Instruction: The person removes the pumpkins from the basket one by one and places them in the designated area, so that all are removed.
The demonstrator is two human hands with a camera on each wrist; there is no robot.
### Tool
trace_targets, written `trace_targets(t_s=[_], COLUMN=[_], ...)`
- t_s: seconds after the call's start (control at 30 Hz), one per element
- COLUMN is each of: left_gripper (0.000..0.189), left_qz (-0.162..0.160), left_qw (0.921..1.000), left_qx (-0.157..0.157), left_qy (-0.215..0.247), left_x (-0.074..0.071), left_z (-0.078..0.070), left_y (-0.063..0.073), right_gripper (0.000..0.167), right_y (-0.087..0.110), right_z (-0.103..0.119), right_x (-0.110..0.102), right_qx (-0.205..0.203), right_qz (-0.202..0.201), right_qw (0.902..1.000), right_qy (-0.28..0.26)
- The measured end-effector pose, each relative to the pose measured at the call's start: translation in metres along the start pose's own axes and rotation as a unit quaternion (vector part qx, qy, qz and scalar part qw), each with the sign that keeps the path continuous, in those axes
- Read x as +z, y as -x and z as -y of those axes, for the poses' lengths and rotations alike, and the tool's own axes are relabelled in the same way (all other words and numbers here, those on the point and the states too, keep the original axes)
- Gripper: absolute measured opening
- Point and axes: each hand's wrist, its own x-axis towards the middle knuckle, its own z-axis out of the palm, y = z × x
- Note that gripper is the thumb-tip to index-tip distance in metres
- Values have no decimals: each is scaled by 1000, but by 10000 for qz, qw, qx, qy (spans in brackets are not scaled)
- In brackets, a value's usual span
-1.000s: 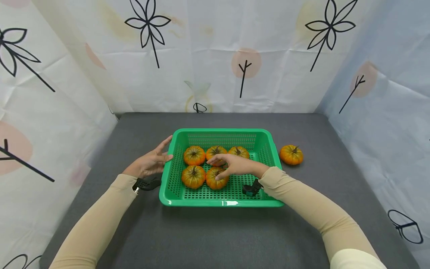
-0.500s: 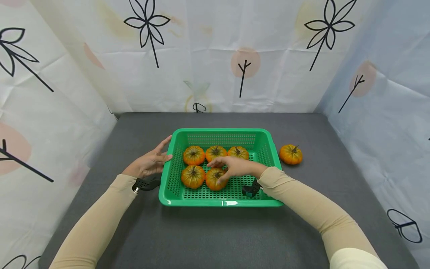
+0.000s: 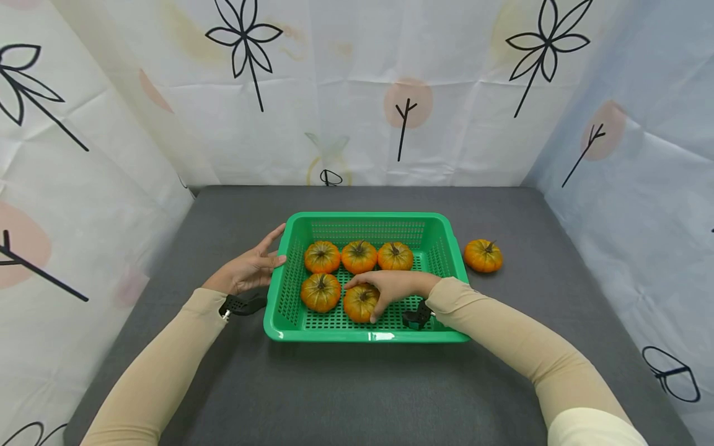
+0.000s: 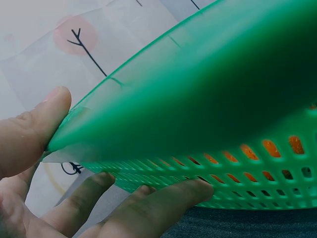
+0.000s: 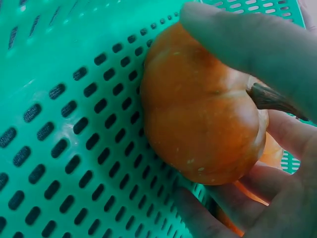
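Note:
A green plastic basket [image 3: 357,336] holds several small orange pumpkins. Three make a back row, and two are in front of them. My right hand [image 3: 396,286] grips the front-row pumpkin on the right [image 3: 359,303]. In the right wrist view the thumb lies over one side of this pumpkin [image 5: 198,109], the other fingers reach round the opposite side, and its dark stem points toward the palm. My left hand [image 3: 248,267] holds the basket's left rim, with its thumb [image 4: 52,114] on the edge and fingers beneath against the slotted wall.
One more pumpkin [image 3: 483,256] rests on the grey table [image 3: 357,390], just right of the basket. Patterned white cloth [image 3: 346,93] hangs behind the table and along both sides. Each wrist wears a black camera strap.
My right hand has come down and its fingers have curled round the front right pumpkin, which has shifted slightly toward me. The left hand and basket stay put.

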Motion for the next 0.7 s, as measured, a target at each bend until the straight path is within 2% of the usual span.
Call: trace_targets(t_s=[0.43, 0.7], left_gripper=[86, 86], left_qz=[-38, 3], left_qw=[9998, 9998], left_qx=[-14, 20], left_qy=[-184, -190], left_x=[-6, -5], left_z=[5, 5], left_y=[-3, -4], right_gripper=[80, 80], right_y=[-2, -1], right_z=[-1, -2], right_x=[0, 1], right_qx=[11, 24], right_qz=[-10, 2], right_qw=[9994, 9991], right_qy=[342, 413])
